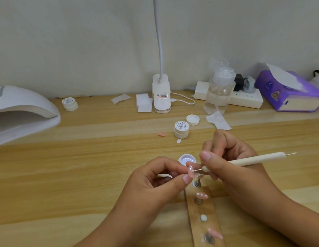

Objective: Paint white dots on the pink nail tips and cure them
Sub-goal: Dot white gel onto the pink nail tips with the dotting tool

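Grip of left hand (155,182): thumb & forefinger pinch a glossy, almond-shaped pink nail tip (190,172) above the far end of a wooden strip (211,211). Grip of right hand (235,166): clamped pen-fashion on a cream dotting tool (253,160), metal needle pt. on the tip. Strip's metal studs carry more tips, incl. a dotted tip (202,195); near end cut off. Open pot (187,159) partly hidden by fingers. Lidded pot (181,129) reads "Painted"; small print illegible. White domed lamp (21,111) at desk (84,175) left, cropped.

Script "Painted" stands on the near jar lid (181,127) and the far jar lid (69,100).
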`<act>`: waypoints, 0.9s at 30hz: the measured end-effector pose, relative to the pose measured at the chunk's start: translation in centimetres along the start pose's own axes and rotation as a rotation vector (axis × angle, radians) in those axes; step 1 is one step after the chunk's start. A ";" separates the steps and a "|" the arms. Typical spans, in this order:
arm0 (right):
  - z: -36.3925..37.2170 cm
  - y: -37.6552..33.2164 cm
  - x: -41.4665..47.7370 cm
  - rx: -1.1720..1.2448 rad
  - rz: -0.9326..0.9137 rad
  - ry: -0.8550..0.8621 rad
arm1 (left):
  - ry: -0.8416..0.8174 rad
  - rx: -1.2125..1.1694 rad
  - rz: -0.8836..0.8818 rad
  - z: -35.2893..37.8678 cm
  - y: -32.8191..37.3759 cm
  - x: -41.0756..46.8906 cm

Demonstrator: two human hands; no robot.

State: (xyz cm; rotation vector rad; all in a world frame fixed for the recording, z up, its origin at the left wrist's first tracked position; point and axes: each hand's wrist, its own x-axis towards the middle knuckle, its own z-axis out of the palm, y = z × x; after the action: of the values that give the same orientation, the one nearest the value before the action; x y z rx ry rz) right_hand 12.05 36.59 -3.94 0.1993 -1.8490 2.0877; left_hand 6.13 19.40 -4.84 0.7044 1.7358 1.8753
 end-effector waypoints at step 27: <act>0.3 -0.5 0.0 0.011 0.026 0.036 | 0.022 -0.015 0.005 0.3 0.3 0.2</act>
State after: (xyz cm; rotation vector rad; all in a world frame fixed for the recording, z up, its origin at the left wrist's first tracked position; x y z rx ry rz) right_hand 12.16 36.36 -3.42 0.1400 -1.8295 2.1051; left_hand 6.18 19.77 -4.50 0.6856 1.7335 1.9046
